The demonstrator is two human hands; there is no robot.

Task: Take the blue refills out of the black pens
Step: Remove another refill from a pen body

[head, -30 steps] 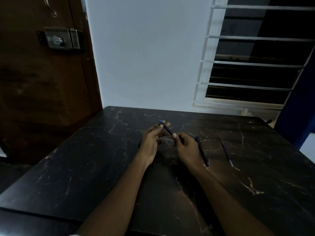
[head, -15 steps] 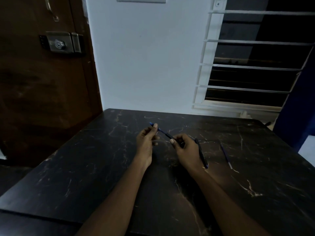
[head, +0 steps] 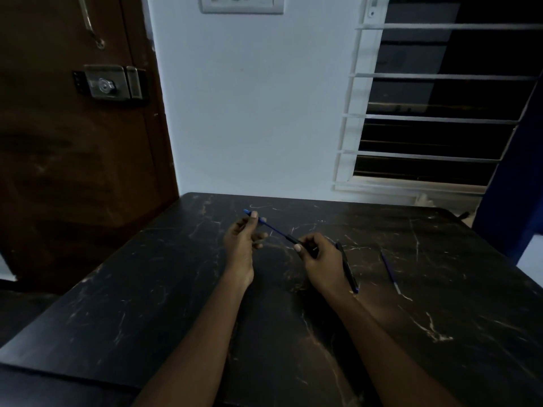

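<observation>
My left hand pinches the far end of a blue refill, which stretches down to the right into a black pen barrel. My right hand is closed around that barrel, and most of the barrel is hidden in the fist. Both hands hover just above the dark marble table. A second black pen with a blue tip lies on the table right beside my right hand. A loose blue refill lies further right.
A brown wooden door with a metal lock stands at the left. Behind the table are a white wall and a barred window. A blue surface borders the table's right corner.
My left hand has moved up and to the left, drawing more of the blue refill out of the barrel held in my right hand.
</observation>
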